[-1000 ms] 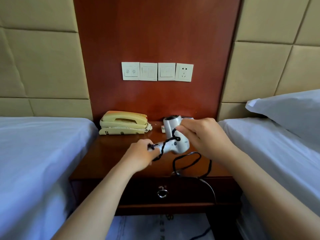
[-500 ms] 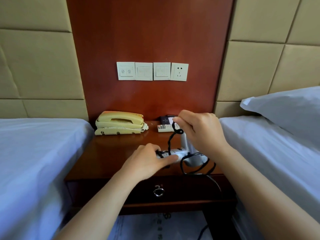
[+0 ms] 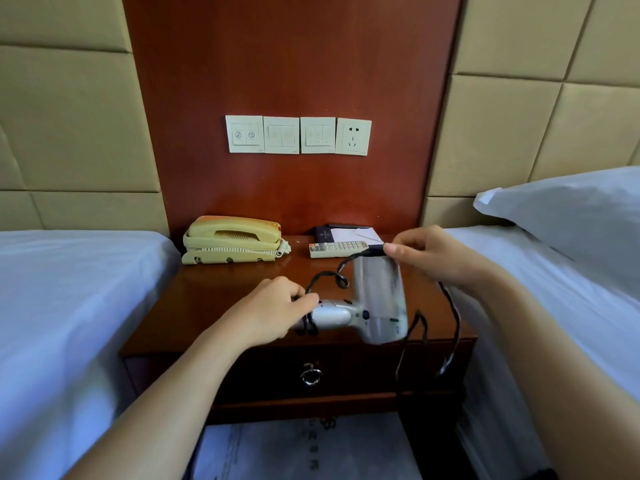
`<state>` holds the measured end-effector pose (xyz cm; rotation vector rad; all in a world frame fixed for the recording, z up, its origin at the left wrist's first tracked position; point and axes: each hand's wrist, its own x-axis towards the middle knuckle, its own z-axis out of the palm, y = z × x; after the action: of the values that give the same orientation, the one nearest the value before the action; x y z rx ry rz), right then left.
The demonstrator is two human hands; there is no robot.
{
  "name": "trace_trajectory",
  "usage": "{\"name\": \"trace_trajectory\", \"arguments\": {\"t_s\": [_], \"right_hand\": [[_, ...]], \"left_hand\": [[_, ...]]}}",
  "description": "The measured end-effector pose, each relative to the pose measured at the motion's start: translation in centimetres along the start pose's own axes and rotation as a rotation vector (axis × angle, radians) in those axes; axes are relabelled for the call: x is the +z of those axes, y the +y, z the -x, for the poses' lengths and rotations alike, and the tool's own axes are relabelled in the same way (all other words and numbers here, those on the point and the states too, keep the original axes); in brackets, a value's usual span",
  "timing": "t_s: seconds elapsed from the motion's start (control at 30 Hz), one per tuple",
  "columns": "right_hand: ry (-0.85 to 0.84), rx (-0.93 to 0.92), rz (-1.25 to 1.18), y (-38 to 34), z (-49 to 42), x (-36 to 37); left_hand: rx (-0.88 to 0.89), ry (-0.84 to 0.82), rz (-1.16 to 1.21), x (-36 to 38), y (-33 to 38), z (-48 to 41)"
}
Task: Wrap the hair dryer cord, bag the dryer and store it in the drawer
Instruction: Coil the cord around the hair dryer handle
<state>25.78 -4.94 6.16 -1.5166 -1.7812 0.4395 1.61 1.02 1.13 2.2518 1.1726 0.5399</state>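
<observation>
A white hair dryer (image 3: pixel 375 303) hangs just above the wooden nightstand (image 3: pixel 221 299), handle pointing left, barrel blurred. My left hand (image 3: pixel 273 313) grips the end of the handle, where a few turns of the black cord (image 3: pixel 325 277) are wound. My right hand (image 3: pixel 436 254) pinches the cord above the barrel; the rest of the cord loops down past the nightstand's right front corner. The drawer (image 3: pixel 346 372) below, with a metal ring pull (image 3: pixel 311 375), is closed. No bag is in view.
A yellow telephone (image 3: pixel 233 240) sits at the back left of the nightstand, a remote control (image 3: pixel 337 248) and a notepad (image 3: pixel 349 233) at the back right. Beds with white sheets flank both sides; a pillow (image 3: pixel 568 209) lies at the right. Wall switches and a socket (image 3: pixel 353 136) are above.
My right hand has pulled the cord up and to the right, away from the handle. The dryer has swung so its barrel lies toward me. The remote and notepad have become visible.
</observation>
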Motion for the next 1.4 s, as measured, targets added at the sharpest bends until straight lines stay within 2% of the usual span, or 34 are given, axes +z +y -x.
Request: {"name": "trace_trajectory", "arguments": {"t_s": [0.1, 0.23, 0.33, 0.47, 0.63, 0.73, 0.87, 0.97, 1.07, 1.23, 1.4], "right_hand": [[0.183, -0.042, -0.003, 0.7, -0.3, 0.3], [0.243, 0.042, -0.187, 2.3, -0.8, 1.3], [0.175, 0.161, -0.253, 3.5, -0.5, 1.6], [0.045, 0.255, -0.246, 4.1, 0.1, 2.5], [-0.136, 0.086, 0.094, 3.5, 0.1, 4.4], [-0.218, 0.019, 0.162, 2.3, 0.0, 5.6], [-0.287, -0.070, 0.323, -0.6, 0.3, 6.6], [-0.359, -0.112, 0.452, -2.6, 0.6, 7.2], [-0.334, -0.150, 0.571, -4.3, 0.7, 7.3], [-0.113, -0.231, 0.589, -6.1, 0.6, 6.8], [0.092, -0.240, 0.574, -6.1, 0.1, 6.4]], "left_hand": [[0.005, -0.063, 0.048, -0.2, 0.0, 0.0], [-0.013, -0.200, 0.184, -0.2, 0.5, 0.2], [0.001, -0.220, 0.290, -0.2, 0.9, 0.4], [0.010, -0.125, 0.508, -0.9, 0.4, 0.2], [-0.148, 0.036, 0.757, -1.4, -1.2, -0.5], [-0.246, 0.146, 0.833, -1.2, -1.9, -1.0], [-0.233, 0.193, 0.869, -1.1, -2.4, -1.1], [-0.201, 0.191, 0.855, -1.1, -2.2, -1.0], [-0.214, 0.208, 0.778, -1.2, -2.1, -1.0], [-0.124, 0.369, 0.405, -0.9, -2.2, -1.4], [-0.047, 0.393, 0.236, -0.7, -1.2, -0.9]]}}
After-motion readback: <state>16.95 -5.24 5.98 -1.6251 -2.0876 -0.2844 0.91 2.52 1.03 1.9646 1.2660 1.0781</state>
